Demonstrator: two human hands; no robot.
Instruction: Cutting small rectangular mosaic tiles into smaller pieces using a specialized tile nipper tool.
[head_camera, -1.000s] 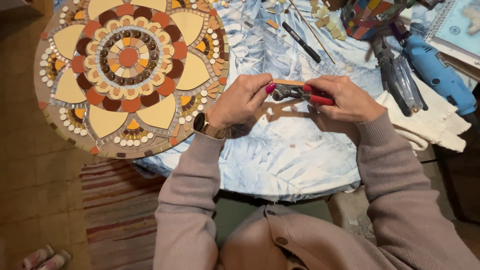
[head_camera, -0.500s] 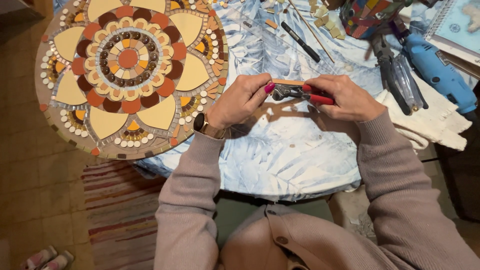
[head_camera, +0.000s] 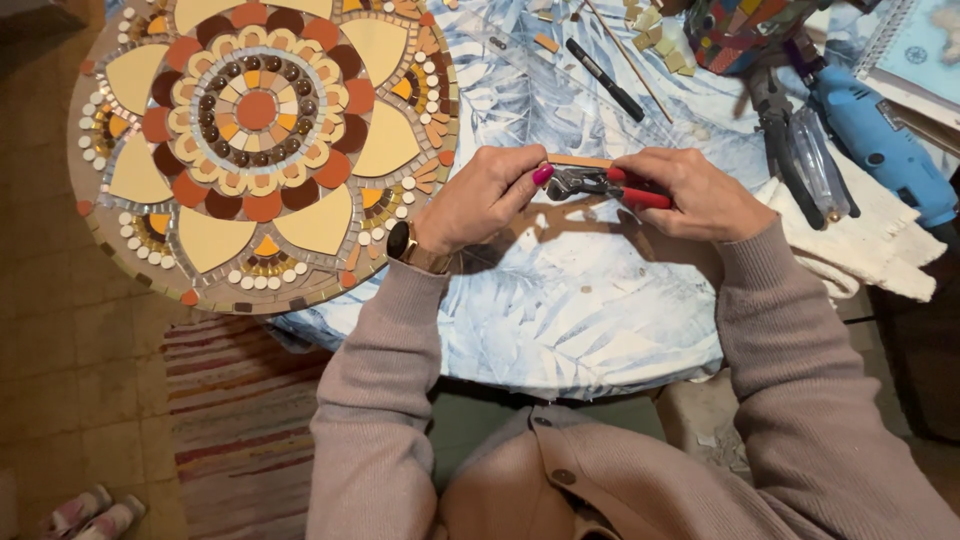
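We've got long sleeves on both arms here, a soft dusty-pink knit, kind of mauve-beige, with ribbed cuffs bunched at the wrists. Same fabric carries down the front at 6 o'clock, where it looks like a cardigan: a couple of matching round buttons along the edge, one just below the other. On the left hand (head_camera: 487, 198) side there's a wristwatch (head_camera: 401, 241) — dark round face, tan or gold-ish strap — sitting right at the cuff, around 9 o'clock from the hand. The left thumbnail is painted bright pink. The right hand (head_camera: 688, 190) — nothing we can make out worn on it.
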